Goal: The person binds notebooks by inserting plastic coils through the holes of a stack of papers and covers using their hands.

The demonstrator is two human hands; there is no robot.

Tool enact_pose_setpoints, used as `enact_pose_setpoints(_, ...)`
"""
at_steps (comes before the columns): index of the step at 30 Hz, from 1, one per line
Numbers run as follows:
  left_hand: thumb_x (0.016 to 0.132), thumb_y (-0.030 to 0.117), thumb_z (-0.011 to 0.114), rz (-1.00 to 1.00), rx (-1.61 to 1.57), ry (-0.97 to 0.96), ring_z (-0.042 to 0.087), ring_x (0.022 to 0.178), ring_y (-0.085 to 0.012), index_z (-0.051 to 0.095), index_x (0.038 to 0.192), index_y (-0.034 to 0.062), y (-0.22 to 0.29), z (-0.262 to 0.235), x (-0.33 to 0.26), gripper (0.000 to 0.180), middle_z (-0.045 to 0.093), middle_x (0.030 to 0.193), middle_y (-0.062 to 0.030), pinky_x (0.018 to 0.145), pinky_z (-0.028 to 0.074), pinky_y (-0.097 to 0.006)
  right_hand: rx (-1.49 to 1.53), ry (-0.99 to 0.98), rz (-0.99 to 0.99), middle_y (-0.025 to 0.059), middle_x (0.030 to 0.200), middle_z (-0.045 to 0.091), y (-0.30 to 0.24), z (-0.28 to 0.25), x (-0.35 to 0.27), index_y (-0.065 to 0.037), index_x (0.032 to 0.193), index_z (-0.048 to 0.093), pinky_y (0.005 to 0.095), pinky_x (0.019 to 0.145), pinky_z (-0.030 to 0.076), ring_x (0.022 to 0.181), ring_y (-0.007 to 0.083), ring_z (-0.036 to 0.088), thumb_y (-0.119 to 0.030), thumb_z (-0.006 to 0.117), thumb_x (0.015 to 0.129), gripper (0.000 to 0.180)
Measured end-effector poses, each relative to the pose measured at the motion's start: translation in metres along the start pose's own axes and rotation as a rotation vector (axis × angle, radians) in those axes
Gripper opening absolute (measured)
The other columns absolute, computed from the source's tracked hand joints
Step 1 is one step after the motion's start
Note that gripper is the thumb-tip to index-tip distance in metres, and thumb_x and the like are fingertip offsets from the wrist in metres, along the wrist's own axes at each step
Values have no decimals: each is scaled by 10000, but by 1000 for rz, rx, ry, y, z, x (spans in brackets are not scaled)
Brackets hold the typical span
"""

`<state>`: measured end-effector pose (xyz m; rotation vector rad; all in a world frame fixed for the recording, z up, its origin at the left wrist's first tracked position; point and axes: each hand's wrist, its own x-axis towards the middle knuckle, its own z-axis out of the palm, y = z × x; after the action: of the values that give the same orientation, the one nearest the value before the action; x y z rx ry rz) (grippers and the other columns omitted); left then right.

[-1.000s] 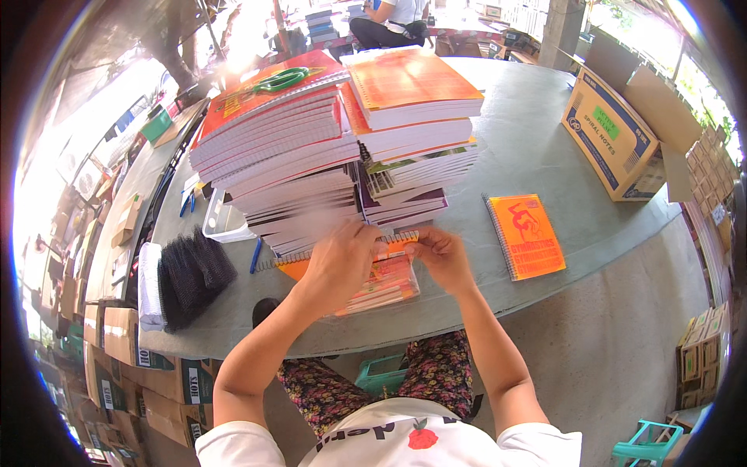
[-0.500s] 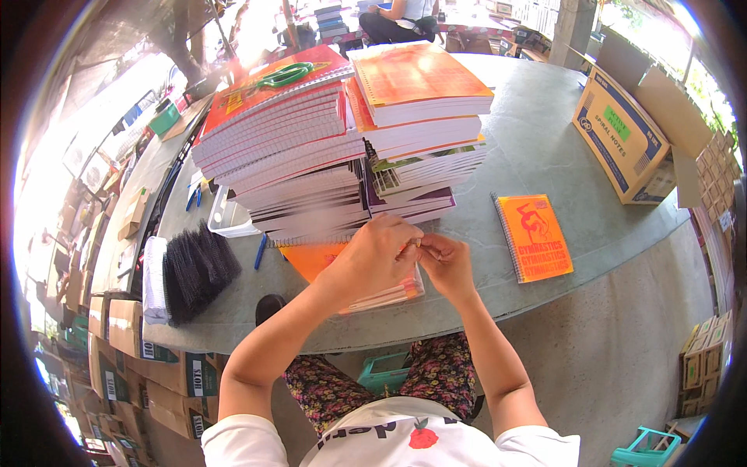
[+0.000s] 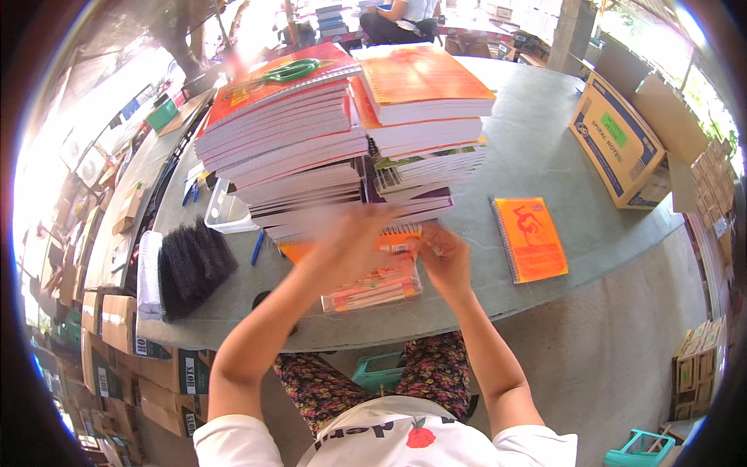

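Note:
A small pile of orange spiral notebooks (image 3: 373, 289) lies near the table's front edge, its coil edge facing away from me. Over its left part my left hand (image 3: 354, 233) is smeared by motion, so its fingers cannot be made out. At the right end of the coil, my right hand (image 3: 445, 255) has its fingers closed on the top notebook's corner. Just behind both hands rise two tall stacks: red-covered spiral notebooks (image 3: 280, 128) on the left and orange-covered ones (image 3: 428, 74) on the right. Another orange spiral notebook (image 3: 531, 237) lies apart at the right.
Green-handled scissors (image 3: 291, 70) rest on the left stack. Black plastic coils (image 3: 194, 272), a blue pen (image 3: 258, 247) and a white tray (image 3: 228, 210) lie at the left. An opened carton (image 3: 618, 140) stands at the right. A person (image 3: 398, 19) sits beyond the table.
My left hand has moved left, away from the right hand's fingertips, uncovering the coil and more of the notebook pile. My right hand stays at the coil's right end.

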<state>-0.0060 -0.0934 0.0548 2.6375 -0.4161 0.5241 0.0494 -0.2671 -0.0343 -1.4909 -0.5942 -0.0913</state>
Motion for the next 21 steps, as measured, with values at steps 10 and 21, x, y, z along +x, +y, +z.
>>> enact_pose_setpoints(10, 700, 102, 630, 134, 250, -178, 600, 772, -286, 565, 990, 17, 112, -8, -12, 310, 608, 831, -119, 677, 479, -395, 705, 132, 474, 71, 967, 595, -69, -24, -40, -20, 1092, 500, 260, 631, 519, 838, 159, 607, -209, 547, 891, 280)
enact_pose_setpoints(21, 711, 97, 656, 129, -8, -30, 551, 840, -283, 590, 1009, 50, 80, 2, -12, 309, 587, 896, -98, 740, 468, -389, -688, 146, 460, 136, 984, 628, 71, -301, 19, -17, 1047, 596, 357, 744, 493, 834, 257, 619, -279, 558, 878, 314)
